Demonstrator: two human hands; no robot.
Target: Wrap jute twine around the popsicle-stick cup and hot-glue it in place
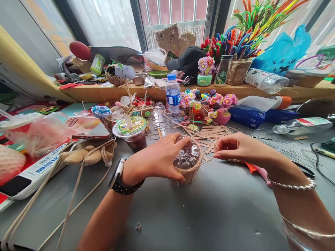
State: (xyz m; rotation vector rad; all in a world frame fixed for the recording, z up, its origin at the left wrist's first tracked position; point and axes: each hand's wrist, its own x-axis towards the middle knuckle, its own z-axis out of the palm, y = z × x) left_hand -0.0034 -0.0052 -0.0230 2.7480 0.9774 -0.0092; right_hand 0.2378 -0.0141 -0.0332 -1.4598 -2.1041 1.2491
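Observation:
A round container (188,153) with a clear plastic bottle-base top and flat wooden strips round its side stands on the grey table. Thin twine (208,160) runs round its upper edge. My left hand (159,157), with a ring and a watch, is wrapped over the container's left side, thumb in front and fingers behind. To the right, my right hand (234,148) pinches the twine, which stretches from the container to its fingertips. Loose wooden strips (213,134) lie just behind, between the hands.
A lidded drink cup (129,134) and a clear plastic bottle (159,122) stand behind my left hand. A blue-labelled water bottle (173,97) is farther back. A corded pouch (89,153) lies left, thin wires (261,139) right. Craft flowers (222,101) line the ledge's foot.

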